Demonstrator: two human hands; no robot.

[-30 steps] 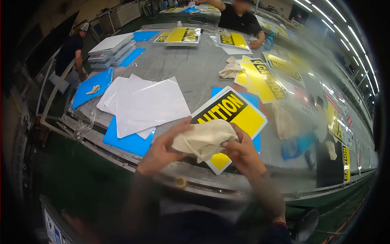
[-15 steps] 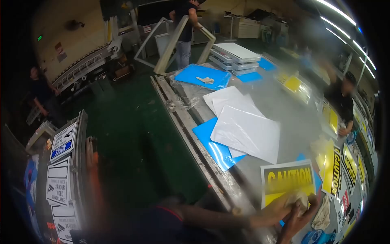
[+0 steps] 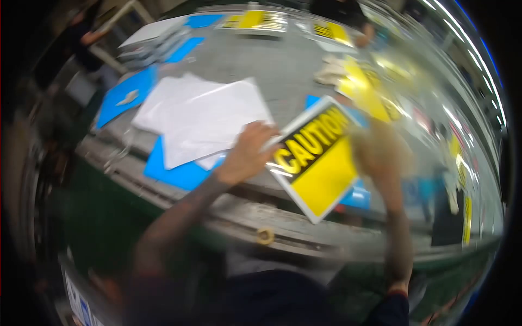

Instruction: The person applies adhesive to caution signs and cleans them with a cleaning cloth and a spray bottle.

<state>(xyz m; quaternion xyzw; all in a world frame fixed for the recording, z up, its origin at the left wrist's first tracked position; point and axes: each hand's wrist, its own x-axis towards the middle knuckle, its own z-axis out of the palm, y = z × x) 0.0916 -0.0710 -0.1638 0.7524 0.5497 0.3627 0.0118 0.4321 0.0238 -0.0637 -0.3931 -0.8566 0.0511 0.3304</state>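
Observation:
A yellow and black CAUTION sign (image 3: 326, 168) with a white border lies at a slant in front of me. My left hand (image 3: 251, 152) is at its left edge, with the fingers closed on that edge. Over the sign's right side is my right hand (image 3: 383, 149), smeared by motion and haze. Its fingers and anything in them cannot be made out. White sheets (image 3: 209, 117) lie beside my left hand, on top of a blue sheet (image 3: 171, 168). Another blue sheet (image 3: 356, 195) shows under the sign.
More yellow signs (image 3: 364, 87) and a crumpled pale cloth (image 3: 330, 70) lie beyond the sign. A roll of tape (image 3: 265, 236) sits near the table edge (image 3: 228, 212). Stacked white panels (image 3: 152, 38) stand at far left. One person (image 3: 76, 46) is at left, another (image 3: 342, 13) across the table.
The view has swung right and down toward the table. My hands, which were together around a wadded pale cloth, are now apart, one on each side of the CAUTION sign.

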